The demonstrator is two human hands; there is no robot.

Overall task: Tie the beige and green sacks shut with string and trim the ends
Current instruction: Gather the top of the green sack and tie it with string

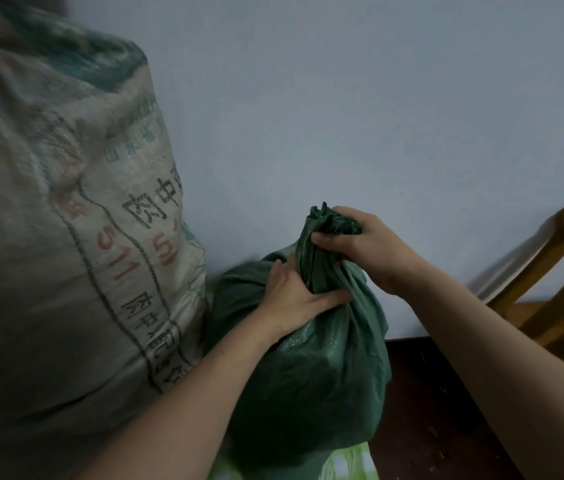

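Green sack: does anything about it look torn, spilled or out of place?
Nothing stands out. The green sack stands upright beside the beige sack, its neck bunched in the left hand and right hand. No tear, spill or string shows.

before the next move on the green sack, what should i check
1. Mouth of the green sack gathered into a neck: ok.
2. Top of the neck gripped by the right hand: ok.
3. Neck gripped lower down by the left hand: ok.
4. Neck bound with string: not ok, none visible.
5. Top of the beige sack tied: cannot tell, blurred.
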